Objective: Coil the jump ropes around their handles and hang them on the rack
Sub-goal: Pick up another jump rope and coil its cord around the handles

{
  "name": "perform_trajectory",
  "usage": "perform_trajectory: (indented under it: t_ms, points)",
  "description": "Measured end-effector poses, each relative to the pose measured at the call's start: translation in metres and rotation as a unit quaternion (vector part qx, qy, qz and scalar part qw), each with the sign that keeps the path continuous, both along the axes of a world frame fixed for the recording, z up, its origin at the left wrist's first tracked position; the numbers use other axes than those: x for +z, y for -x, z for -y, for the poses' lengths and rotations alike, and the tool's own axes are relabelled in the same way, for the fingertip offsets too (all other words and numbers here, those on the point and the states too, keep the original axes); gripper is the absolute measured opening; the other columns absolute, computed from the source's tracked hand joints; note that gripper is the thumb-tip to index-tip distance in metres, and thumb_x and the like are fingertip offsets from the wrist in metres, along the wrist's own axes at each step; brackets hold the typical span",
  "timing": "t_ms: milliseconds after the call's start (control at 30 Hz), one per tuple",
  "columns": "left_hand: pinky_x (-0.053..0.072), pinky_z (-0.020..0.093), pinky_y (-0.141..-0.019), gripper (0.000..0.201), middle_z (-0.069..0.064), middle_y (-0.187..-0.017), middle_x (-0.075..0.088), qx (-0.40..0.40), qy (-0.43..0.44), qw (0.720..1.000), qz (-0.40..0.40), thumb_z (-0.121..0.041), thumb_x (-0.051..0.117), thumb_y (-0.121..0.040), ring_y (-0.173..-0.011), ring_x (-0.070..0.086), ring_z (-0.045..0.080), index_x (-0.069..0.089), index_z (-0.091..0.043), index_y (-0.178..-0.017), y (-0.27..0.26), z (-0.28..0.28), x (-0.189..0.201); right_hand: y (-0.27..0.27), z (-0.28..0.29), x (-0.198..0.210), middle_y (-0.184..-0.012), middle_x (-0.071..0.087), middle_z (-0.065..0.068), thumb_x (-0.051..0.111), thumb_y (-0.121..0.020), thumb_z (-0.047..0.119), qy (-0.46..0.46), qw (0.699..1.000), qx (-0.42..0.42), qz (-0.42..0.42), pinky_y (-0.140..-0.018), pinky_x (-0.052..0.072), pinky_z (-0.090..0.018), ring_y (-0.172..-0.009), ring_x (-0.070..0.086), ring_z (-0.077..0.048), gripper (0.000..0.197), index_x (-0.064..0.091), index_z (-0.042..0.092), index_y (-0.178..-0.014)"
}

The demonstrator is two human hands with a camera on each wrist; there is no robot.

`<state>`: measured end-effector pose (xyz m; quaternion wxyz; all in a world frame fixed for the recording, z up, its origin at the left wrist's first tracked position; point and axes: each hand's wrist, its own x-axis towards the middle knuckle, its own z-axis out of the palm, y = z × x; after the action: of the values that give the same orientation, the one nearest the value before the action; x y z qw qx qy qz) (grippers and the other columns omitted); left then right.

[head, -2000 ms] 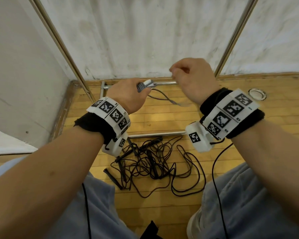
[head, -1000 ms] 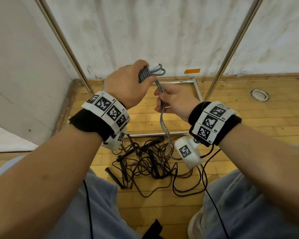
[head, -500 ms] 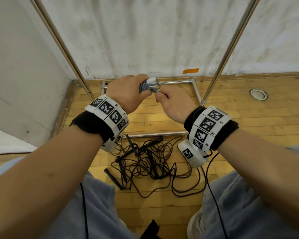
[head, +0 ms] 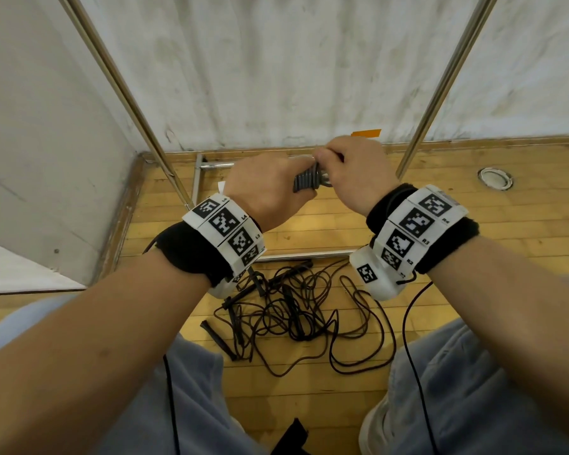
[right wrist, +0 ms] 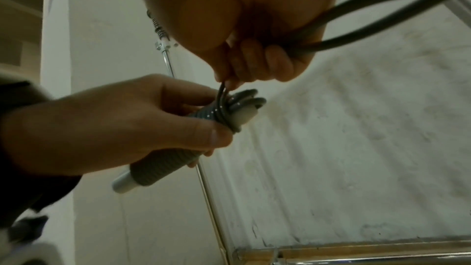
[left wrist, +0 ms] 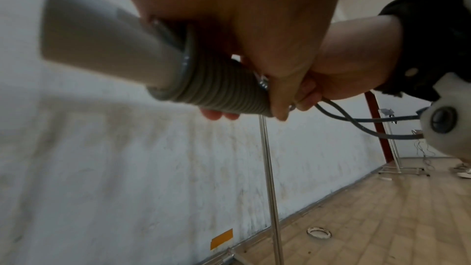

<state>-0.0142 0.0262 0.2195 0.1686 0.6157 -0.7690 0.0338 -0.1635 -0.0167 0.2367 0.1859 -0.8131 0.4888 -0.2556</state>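
Note:
My left hand [head: 270, 188] grips the pale handles [left wrist: 102, 41] of a grey jump rope, whose cord is wound round them in tight turns [head: 306, 180] [left wrist: 224, 90] [right wrist: 163, 166]. My right hand [head: 352, 172] is just right of the bundle and pinches the free end of the grey cord [right wrist: 356, 33] against the coil's tip; a loop of it trails out behind the palm [left wrist: 356, 126]. On the floor between my knees lies a tangle of black jump ropes [head: 296, 310] with black handles. The rack's chrome uprights [head: 440, 87] rise ahead against the wall.
The rack's base frame [head: 303, 256] lies on the wooden floor just beyond the black ropes, with a second upright [head: 125, 93] at left. White walls close off the corner. A round floor fitting [head: 493, 178] is at right. My knees flank the rope pile.
My right hand swung down under the bundle and back up, laying another turn of cord on it. It now sits at the coil's tip. The hanging length of grey cord has shortened.

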Motion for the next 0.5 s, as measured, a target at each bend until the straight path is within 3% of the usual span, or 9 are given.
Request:
perform_trajectory:
  t_ms: [100,167,267,367,433,500]
  points:
    - [0.023,0.025,-0.050,0.039,-0.005,-0.076,0.066,-0.020,0.021,0.999,-0.018,-0.060,0.060,-0.081,-0.070,0.060,0.019,0.065,-0.031,-0.107,0.001,-0.006,0.005,0.005,0.007,0.004,-0.062,0.053,0.000,0.050,-0.094,0.034,-0.039,0.998,-0.013,0.043,-0.052,0.032,-0.020,-0.057,0.046,-0.012,0.038,0.065,0.004,-0.076]
    - [0.025,0.024,-0.051,0.035,-0.005,-0.072,0.065,-0.028,0.034,0.999,-0.031,-0.059,0.059,-0.082,-0.067,0.060,0.020,0.066,-0.031,-0.102,0.004,-0.009,0.006,0.007,0.010,0.005,-0.054,0.047,0.000,0.056,-0.091,0.036,-0.078,0.993,-0.017,0.089,-0.043,0.029,-0.013,-0.046,0.039,-0.008,0.038,0.069,0.003,-0.076]
    - [0.034,0.024,-0.053,0.031,-0.007,-0.073,0.067,-0.036,0.062,0.994,-0.079,-0.052,0.062,-0.082,-0.067,0.063,0.020,0.067,-0.030,-0.103,0.007,-0.012,0.005,0.011,0.012,0.007,-0.046,0.040,0.003,0.064,-0.086,0.039,-0.160,0.971,-0.024,0.176,-0.045,0.030,-0.017,-0.039,0.033,-0.007,0.038,0.066,0.008,-0.063]
    - [0.051,0.032,-0.062,0.040,-0.008,-0.083,0.071,-0.023,0.067,0.985,-0.159,-0.054,0.062,-0.078,-0.075,0.067,0.019,0.067,-0.030,-0.110,0.009,-0.013,0.006,0.015,0.014,0.007,-0.056,0.045,-0.002,0.065,-0.085,0.041,-0.272,0.928,-0.009,0.254,-0.050,0.034,-0.024,-0.049,0.039,-0.013,0.037,0.059,0.012,-0.062]
    - [0.052,0.031,-0.065,0.047,-0.010,-0.083,0.071,-0.005,0.057,0.978,-0.203,-0.060,0.061,-0.075,-0.074,0.066,0.014,0.063,-0.030,-0.112,0.011,-0.013,0.008,0.015,0.015,0.004,-0.062,0.046,-0.004,0.063,-0.087,0.036,-0.342,0.888,0.003,0.306,-0.048,0.034,-0.024,-0.052,0.037,-0.014,0.032,0.061,0.015,-0.063]
    - [0.047,0.025,-0.057,0.047,-0.016,-0.072,0.065,0.005,0.052,0.972,-0.230,-0.065,0.058,-0.074,-0.064,0.060,0.005,0.058,-0.033,-0.110,0.013,-0.012,0.008,0.014,0.015,-0.001,-0.060,0.044,-0.002,0.058,-0.091,0.024,-0.389,0.846,0.019,0.365,-0.044,0.029,-0.022,-0.050,0.032,-0.012,0.031,0.065,0.019,-0.061]
